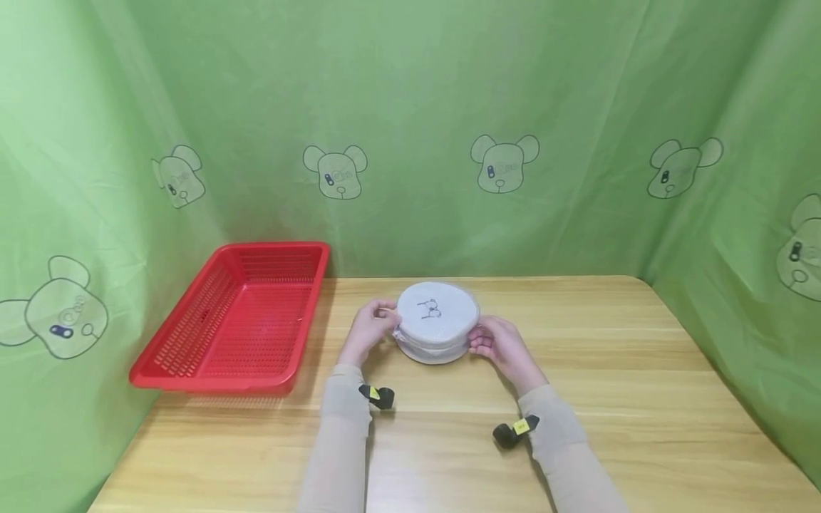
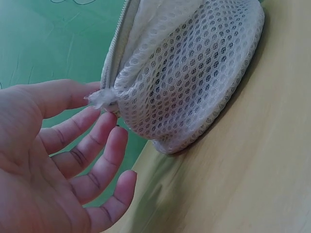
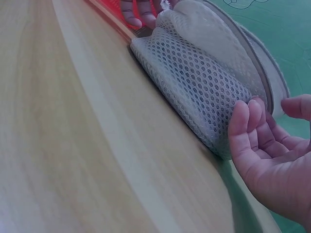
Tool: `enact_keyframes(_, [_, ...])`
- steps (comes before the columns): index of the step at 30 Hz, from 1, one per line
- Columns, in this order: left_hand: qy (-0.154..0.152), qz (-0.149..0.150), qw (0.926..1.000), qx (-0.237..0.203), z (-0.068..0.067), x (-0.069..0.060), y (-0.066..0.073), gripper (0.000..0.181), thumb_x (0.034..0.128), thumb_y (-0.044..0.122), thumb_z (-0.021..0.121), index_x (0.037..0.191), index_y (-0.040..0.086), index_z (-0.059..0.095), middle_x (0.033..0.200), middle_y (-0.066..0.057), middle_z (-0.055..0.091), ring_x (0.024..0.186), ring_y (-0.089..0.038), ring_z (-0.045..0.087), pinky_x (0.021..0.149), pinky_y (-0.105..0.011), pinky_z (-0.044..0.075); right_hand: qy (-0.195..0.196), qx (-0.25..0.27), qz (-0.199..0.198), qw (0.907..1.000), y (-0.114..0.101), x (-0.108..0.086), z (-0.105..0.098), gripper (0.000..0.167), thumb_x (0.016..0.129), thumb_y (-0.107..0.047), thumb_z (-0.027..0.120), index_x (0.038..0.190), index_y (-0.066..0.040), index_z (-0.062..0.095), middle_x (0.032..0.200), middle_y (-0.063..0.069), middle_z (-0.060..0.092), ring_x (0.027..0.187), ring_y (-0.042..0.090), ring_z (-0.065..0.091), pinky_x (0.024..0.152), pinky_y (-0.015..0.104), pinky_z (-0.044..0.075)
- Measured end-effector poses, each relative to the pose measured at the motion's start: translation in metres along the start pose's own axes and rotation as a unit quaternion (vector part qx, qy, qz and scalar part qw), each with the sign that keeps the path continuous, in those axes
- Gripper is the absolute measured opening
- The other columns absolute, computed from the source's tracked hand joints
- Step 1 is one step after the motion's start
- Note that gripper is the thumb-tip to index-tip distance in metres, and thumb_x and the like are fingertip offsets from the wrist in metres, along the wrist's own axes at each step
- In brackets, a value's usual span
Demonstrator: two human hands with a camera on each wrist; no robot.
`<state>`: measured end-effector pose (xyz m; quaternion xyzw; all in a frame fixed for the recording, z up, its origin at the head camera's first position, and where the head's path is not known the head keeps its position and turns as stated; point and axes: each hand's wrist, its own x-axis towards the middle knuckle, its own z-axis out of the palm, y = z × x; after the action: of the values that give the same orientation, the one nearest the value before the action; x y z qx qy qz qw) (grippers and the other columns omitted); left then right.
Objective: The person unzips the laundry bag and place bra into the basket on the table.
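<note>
A round, pale grey mesh laundry bag (image 1: 436,313) stands on the table, with a small dark animal drawing on its flat top. A zipper (image 3: 252,53) runs around its upper edge, and the honeycomb mesh side (image 2: 180,73) sags in folds. At the bag's left side, my left hand (image 1: 370,328) pinches a small frayed tab at the zipper's end between thumb and forefinger, the other fingers loosely bent. On the opposite side my right hand (image 1: 503,345) holds the rim, thumb at the lid's edge and curled fingers against the mesh. Part of its forefinger is hidden behind the bag.
A red plastic basket (image 1: 300,356) with slotted walls stands at the table's left. The wooden table (image 1: 609,399) ends at a green curtain (image 1: 417,85) with bear-head prints, which encloses the back and both sides.
</note>
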<state>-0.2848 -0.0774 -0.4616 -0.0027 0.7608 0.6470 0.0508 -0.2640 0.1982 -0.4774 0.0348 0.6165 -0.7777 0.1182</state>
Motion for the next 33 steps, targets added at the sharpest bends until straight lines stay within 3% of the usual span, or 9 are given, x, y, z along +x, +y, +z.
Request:
enact_keyframes(7, [0.006,-0.014,0.9998,0.013,0.0,-0.001,-0.001,0.04,0.0816,0.01,0.069,0.121,0.006,0.059,0.104,-0.011,0.065,0.079,-0.015,0.059,0.066,-0.032,0.051,-0.014,-0.02,-0.004,0.9997,0.001,0.001,0.0,0.019,0.099,-0.024,0.054,0.104,-0.007,0.057,0.082,0.002,0.062,0.073,0.013,0.06,0.073,0.025,0.058])
enact_keyframes(12, [0.009,-0.022,0.9996,0.017,0.0,-0.001,-0.003,0.04,0.0794,0.009,0.068,0.118,0.005,0.059,0.103,-0.01,0.064,0.078,-0.014,0.058,0.065,-0.029,0.049,-0.014,-0.043,0.001,0.999,0.003,0.002,0.0,0.025,0.097,-0.028,0.058,0.107,-0.005,0.054,0.082,0.001,0.061,0.073,0.013,0.059,0.072,0.025,0.058])
enact_keyframes(23, [0.009,-0.028,0.9995,0.01,-0.001,0.0,-0.009,0.041,0.0778,0.008,0.068,0.118,0.005,0.059,0.1,-0.01,0.064,0.075,-0.013,0.059,0.061,-0.026,0.046,-0.003,-0.076,0.006,0.9971,0.007,0.003,0.0,0.021,0.098,-0.021,0.056,0.107,-0.003,0.053,0.078,0.0,0.06,0.067,0.012,0.06,0.066,0.024,0.058])
enact_keyframes(29, [0.018,-0.019,0.9993,0.027,0.0,0.002,-0.003,0.039,0.0787,0.008,0.068,0.117,0.006,0.06,0.101,-0.01,0.063,0.078,-0.015,0.058,0.064,-0.029,0.048,0.007,-0.082,0.002,0.9966,0.008,0.005,0.0,0.018,0.097,-0.016,0.055,0.108,-0.002,0.049,0.079,0.001,0.059,0.068,0.012,0.059,0.067,0.024,0.058])
enact_keyframes(33, [0.034,-0.002,0.9987,0.039,0.002,0.001,0.004,0.042,0.079,0.007,0.067,0.12,0.004,0.059,0.104,-0.011,0.063,0.084,-0.018,0.059,0.073,-0.031,0.052,0.021,-0.085,0.0,0.9962,0.006,0.004,0.001,0.021,0.096,-0.011,0.054,0.111,-0.002,0.041,0.081,0.003,0.058,0.068,0.012,0.059,0.067,0.025,0.059])
